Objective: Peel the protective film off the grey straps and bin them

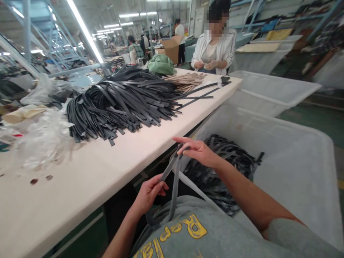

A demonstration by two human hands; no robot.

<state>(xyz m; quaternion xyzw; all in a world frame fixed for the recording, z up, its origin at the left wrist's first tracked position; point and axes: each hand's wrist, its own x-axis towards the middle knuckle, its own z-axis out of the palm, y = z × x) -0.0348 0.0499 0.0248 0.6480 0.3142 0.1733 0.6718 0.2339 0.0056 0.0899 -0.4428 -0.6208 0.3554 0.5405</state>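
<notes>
Worktable (134, 150) edge just off to the left; strap (176, 179) slants from pinching left hand (147, 193) up to gripping right hand (199, 150).

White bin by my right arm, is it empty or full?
Partly filled: dark straps lie heaped in the left part of the bin; the rest is bare.

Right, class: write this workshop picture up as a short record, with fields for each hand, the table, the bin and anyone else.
Left hand: the left hand pinches the lower part of a dark grey flat strap
Right hand: the right hand holds the same strap's upper end
Table: long pale table bearing a heap of black flat strips and a smaller heap of tan strips
Bin: white translucent plastic bin holding tangled black strips
Other person: person in a white jacket at the table's far end
</notes>
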